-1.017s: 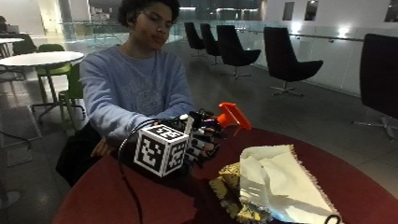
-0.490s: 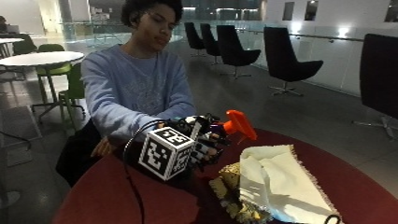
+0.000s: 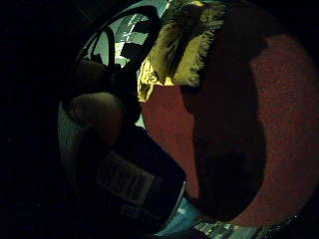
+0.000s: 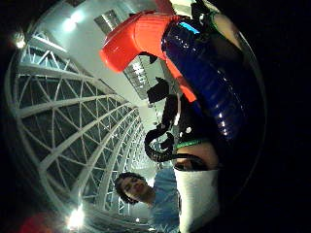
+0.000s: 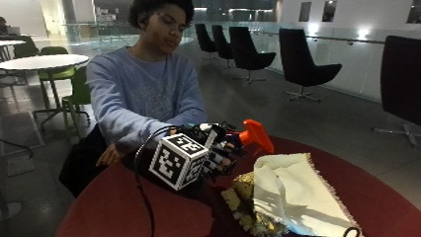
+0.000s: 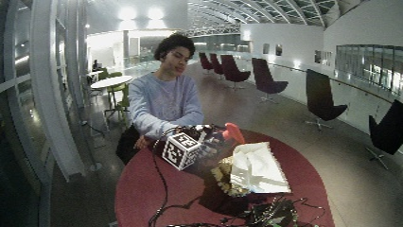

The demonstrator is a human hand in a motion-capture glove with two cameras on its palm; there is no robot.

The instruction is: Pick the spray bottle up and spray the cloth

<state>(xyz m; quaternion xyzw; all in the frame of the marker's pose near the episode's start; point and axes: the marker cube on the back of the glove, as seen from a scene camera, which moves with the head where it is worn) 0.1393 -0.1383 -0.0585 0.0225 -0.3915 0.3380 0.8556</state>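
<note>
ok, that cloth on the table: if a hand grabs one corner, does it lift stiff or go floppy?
Probably floppy: the cloth lies crumpled in soft folds on the red table. Likely light for its size, since it looks thin. The frayed fringe may snag on fingers.

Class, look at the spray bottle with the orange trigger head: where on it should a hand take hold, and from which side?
Grip the dark blue ribbed spray bottle around its body just below the orange trigger head, coming from behind, opposite the nozzle. The gloved right hand already holds it this way, which probably leaves a finger free for the trigger and the nozzle facing the cream fringed cloth.
</note>
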